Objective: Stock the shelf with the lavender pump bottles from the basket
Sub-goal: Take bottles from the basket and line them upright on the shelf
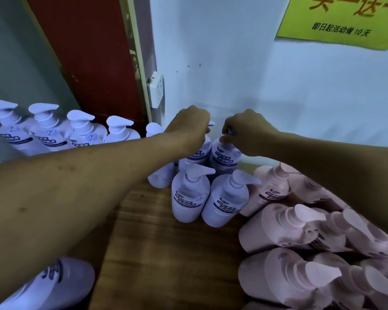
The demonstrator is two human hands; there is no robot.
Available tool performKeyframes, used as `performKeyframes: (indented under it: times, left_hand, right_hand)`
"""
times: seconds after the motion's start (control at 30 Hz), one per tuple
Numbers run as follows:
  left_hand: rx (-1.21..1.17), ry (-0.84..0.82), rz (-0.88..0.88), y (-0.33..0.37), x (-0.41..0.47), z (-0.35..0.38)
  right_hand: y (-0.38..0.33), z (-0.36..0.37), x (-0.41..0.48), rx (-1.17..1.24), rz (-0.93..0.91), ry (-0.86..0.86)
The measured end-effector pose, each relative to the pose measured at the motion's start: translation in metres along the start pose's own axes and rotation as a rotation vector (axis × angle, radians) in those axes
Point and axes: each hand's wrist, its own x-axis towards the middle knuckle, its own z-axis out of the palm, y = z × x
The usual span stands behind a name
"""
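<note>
Two lavender pump bottles stand at the back of the wooden shelf (157,242) against the white wall. My left hand (189,124) grips the pump top of the left one (198,153). My right hand (244,130) pinches the pump top of the right one (224,155). Two more lavender bottles (189,195) (225,198) stand upright just in front of them. A row of several lavender bottles (81,130) runs along the back left, partly hidden by my left forearm. Another lavender bottle (61,285) lies at the bottom left. No basket is in view.
Several pink pump bottles (300,231) crowd the right side of the shelf. A white power socket (156,89) sits on the wall above the bottles, next to a red door panel (92,57). A yellow-green sign (345,21) hangs at the upper right.
</note>
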Motion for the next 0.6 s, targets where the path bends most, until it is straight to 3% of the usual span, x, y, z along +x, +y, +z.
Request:
performKeyframes:
  times: [0.27,0.4,0.6]
  left_hand:
    - [-0.039,0.109,0.057,-0.008,-0.013,0.006]
    - [-0.043,0.189,0.042,-0.012,-0.025,0.004]
    - [-0.109,0.156,0.003,-0.004,-0.019,0.005]
  right_hand:
    - [0.004,0.0,-0.003,-0.006,0.023,-0.031]
    - [0.022,-0.008,-0.008,-0.033,0.074,0.041]
    - [0.031,-0.022,-0.008,-0.054,0.057,0.074]
